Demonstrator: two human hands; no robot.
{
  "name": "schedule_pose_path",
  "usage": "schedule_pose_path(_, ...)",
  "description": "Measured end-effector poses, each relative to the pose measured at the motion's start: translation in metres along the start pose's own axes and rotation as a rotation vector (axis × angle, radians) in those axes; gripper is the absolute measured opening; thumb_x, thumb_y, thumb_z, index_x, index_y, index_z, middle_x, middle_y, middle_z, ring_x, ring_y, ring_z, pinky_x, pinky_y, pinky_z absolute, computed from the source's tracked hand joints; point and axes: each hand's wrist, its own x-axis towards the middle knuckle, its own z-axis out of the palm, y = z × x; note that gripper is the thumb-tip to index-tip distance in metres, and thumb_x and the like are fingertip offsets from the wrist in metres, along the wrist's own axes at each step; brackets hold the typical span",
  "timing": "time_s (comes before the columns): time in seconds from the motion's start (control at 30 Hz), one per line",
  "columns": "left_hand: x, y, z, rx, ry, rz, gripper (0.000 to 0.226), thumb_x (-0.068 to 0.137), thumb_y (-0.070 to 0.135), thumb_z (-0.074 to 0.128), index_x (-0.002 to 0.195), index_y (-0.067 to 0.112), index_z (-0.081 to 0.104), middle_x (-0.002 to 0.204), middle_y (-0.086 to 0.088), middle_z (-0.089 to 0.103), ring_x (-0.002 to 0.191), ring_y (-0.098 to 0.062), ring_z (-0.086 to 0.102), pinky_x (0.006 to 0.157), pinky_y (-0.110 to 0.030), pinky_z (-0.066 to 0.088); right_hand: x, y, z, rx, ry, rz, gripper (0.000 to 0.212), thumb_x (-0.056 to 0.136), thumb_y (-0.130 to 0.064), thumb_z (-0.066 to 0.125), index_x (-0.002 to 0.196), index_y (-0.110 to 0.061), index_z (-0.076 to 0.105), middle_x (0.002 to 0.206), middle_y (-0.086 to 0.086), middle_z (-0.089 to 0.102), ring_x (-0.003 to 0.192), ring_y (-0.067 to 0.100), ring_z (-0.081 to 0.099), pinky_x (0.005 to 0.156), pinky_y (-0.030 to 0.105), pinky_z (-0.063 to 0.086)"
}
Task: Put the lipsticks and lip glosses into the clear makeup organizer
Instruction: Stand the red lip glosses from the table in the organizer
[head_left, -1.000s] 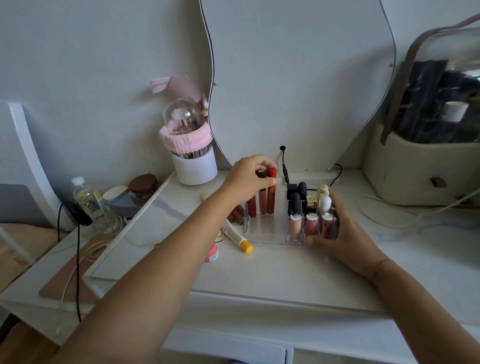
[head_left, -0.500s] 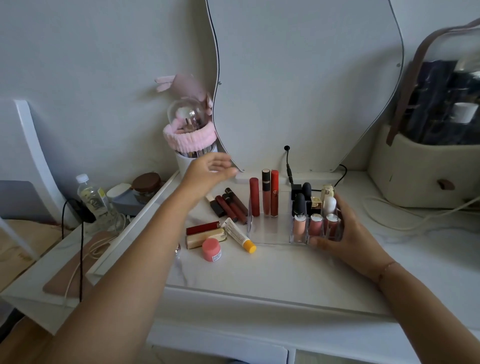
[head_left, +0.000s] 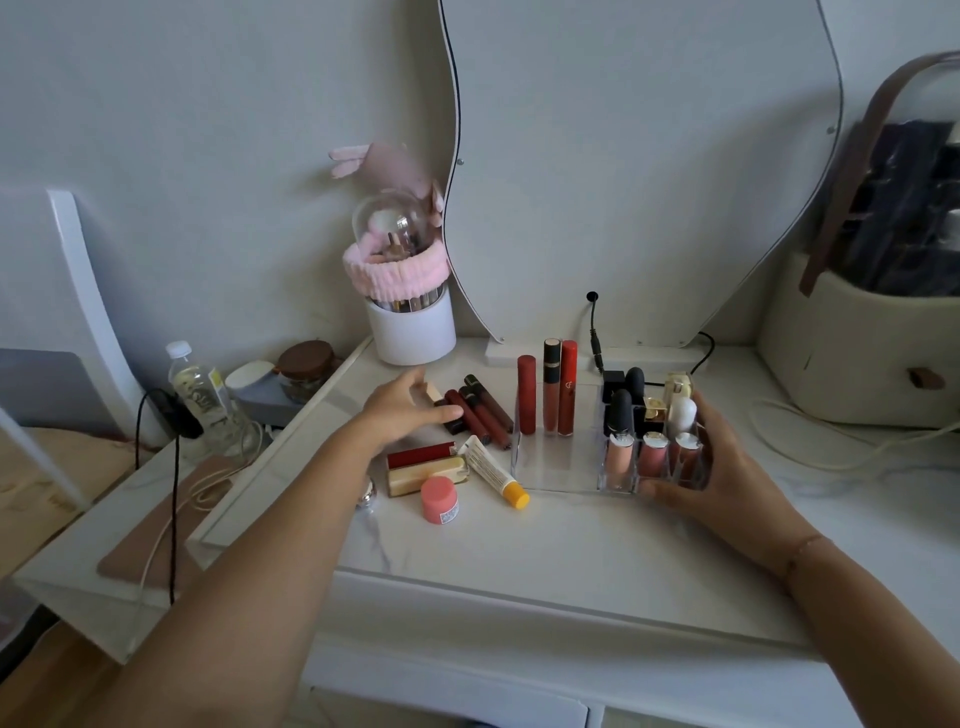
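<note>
left hand (head_left: 401, 411) has dropped, open and empty, over the lying lip glosses (head_left: 480, 415); pinch one mid-barrel while right hand (head_left: 724, 467) grips the organizer (head_left: 550, 467) steady.

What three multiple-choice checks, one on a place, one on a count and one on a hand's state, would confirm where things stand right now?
1. Where is the pink-capped jar?
A) inside the clear organizer
B) on the tabletop, left of the organizer
C) in a hand

2. How many tall tubes stand in the organizer's wide left compartment?
A) one
B) three
C) five

3. What is the right hand doing?
A) holding the organizer's front right corner
B) lifting a lipstick
C) lying flat, away from the organizer

Key:
1 B: the jar stands on the tabletop near the yellow-capped tube.
2 B: three reddish tubes stand upright side by side.
3 A: the thumb lies along the front wall and the fingers wrap the right side.
</note>
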Motion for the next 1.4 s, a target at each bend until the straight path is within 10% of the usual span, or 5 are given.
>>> schedule_pose_path(0.2,0.002,-0.002,0.002,-0.098,0.021,0.066,0.095,0.059,0.035,0.085,0.139,0.023,0.034,0.137,0.003,0.045,0.129,-0.016,0.039,0.103,-0.03,0.032,0.001,0.004,-0.001,-0.055,0.019,-0.014,0.106,0.065,-0.023,0.084,0.147,-0.031,0.018,0.138,0.0,0.047,0.107,0.013,0.058,0.076,0.007,0.04)
schedule_pose_path(0.7,-0.042,0.07,-0.027,-0.498,0.27,0.402,0.028,0.078,0.006,0.07,0.102,0.02,0.068,0.094,-0.001,0.071,0.084,-0.002,0.066,0.077,-0.017,0.053,0.001,0.001,0.0,-0.033,0.006,-0.014,0.104,0.065,-0.02,0.084,0.147,-0.029,0.02,0.128,-0.004,0.05,0.088,-0.017,0.058,0.063,-0.007,0.036)
schedule_pose_path(1.4,-0.075,0.098,0.051,-0.145,0.23,0.505,0.038,0.07,0.011,0.078,0.103,0.022,0.061,0.089,0.006,0.061,0.076,-0.008,0.058,0.073,-0.023,0.053,0.0,0.001,0.0,0.009,-0.009,-0.016,0.103,0.066,-0.021,0.083,0.146,-0.032,0.019,0.132,-0.003,0.051,0.1,0.0,0.06,0.075,0.005,0.043)
